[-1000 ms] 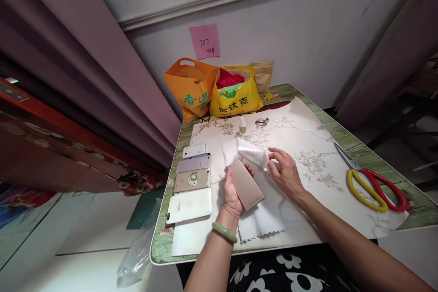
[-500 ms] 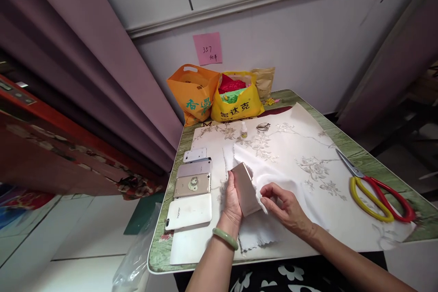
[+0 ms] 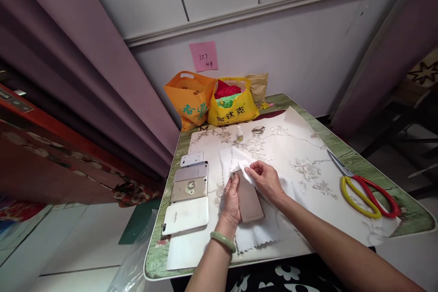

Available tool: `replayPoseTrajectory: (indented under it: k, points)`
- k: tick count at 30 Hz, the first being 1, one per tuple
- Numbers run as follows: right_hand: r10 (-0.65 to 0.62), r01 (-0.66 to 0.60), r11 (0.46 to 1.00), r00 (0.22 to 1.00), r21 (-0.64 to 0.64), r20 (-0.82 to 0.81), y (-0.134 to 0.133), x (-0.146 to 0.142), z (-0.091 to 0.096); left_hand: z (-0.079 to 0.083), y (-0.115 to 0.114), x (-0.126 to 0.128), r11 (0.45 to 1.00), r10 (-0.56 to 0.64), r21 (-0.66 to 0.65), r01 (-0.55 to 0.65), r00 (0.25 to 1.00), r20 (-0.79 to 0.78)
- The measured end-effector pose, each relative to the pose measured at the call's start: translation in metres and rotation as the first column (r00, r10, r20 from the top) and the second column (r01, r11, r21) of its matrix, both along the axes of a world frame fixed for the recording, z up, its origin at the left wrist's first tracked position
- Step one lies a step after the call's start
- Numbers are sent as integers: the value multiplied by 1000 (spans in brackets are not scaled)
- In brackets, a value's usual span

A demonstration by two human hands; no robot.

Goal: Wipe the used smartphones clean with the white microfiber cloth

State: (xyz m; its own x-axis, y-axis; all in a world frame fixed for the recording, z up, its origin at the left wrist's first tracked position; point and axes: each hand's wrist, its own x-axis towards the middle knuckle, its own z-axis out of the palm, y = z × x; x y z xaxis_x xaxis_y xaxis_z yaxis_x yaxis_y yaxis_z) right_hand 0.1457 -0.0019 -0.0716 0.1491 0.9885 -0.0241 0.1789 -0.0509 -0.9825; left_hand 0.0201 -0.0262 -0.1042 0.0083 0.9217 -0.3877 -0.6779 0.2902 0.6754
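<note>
My left hand [image 3: 231, 200] grips a rose-gold phone [image 3: 249, 200] by its left edge, back side up, above a white cloth [image 3: 260, 230] spread on the table. With its fingers closed, my right hand [image 3: 266, 179] presses a fold of that cloth against the phone's top end. A green bangle [image 3: 223, 241] sits on my left wrist. Left of the cloth lies a row of several phones: a white one [image 3: 186, 216] nearest me, a gold one with a ring holder [image 3: 189, 189], then two pale ones [image 3: 191, 166] further back.
Red and yellow scissors [image 3: 362, 186] lie at the table's right side. A small bottle [image 3: 239, 133] and a metal ring [image 3: 258, 130] stand beyond the cloth. An orange bag [image 3: 190, 98] and a yellow bag [image 3: 232, 106] stand against the wall. A floral sheet [image 3: 308, 164] covers the table.
My right hand went from the cloth's far edge down to the phone's lower end, then up to its top end, carrying cloth. My left hand kept hold of the phone.
</note>
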Motion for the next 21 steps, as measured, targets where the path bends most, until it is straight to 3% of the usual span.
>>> replayPoseTrajectory:
  k: [3, 7, 14, 17, 21]
  points:
    - [7, -7, 999, 1000, -36, -4, 2, -1, -1, 4, -3, 4, 999, 27, -18, -28, 999, -38]
    - [44, -48, 996, 998, -75, -49, -13, 1, -2, 15, 3, 7, 989, 138, -39, -146, 978, -159]
    - [123, -145, 987, 962, -74, -244, -41, 6, 6, 62, 27, 5, 912, 409, 126, -390, 886, -218]
    - [158, -167, 986, 945, -7, -286, -35, 7, 9, 71, 23, 7, 927, 364, 193, -322, 898, -248]
    - [104, -86, 994, 939, 67, -329, -14, 9, 21, 69, 9, 13, 952, 192, 297, -81, 910, -368]
